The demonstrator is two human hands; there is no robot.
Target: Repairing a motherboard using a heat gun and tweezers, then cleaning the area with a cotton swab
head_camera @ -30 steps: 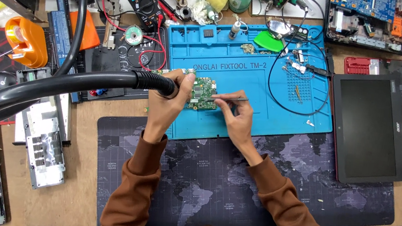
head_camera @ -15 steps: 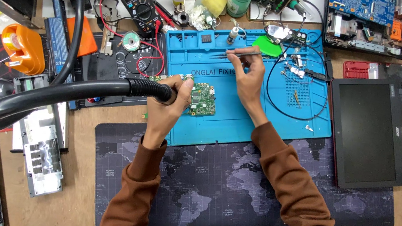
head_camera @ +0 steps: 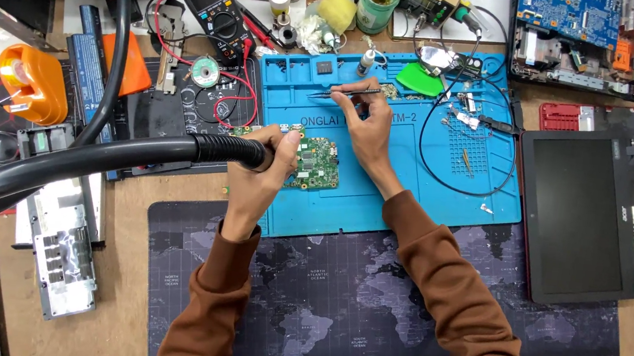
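A small green circuit board [head_camera: 317, 164] lies on the blue repair mat [head_camera: 402, 187]. My left hand [head_camera: 259, 172] grips the end of a black ribbed hose [head_camera: 99, 155] and holds it at the board's left edge. My right hand [head_camera: 366, 120] is farther back on the mat, pinching thin metal tweezers [head_camera: 346, 91] whose tip points left over the mat's small part compartments. Both sleeves are brown.
A multimeter [head_camera: 211, 4] with red leads, a solder reel [head_camera: 205, 72], a green cup [head_camera: 378, 2] and a yellow sponge [head_camera: 337, 9] stand behind the mat. A dark laptop screen [head_camera: 580, 217] lies to the right, an orange tape holder [head_camera: 29, 81] on the left, a world-map pad [head_camera: 367, 301] in front.
My right hand with the tweezers went from the circuit board up to the back of the mat, then shifted left along it. The left hand kept the hose at the board.
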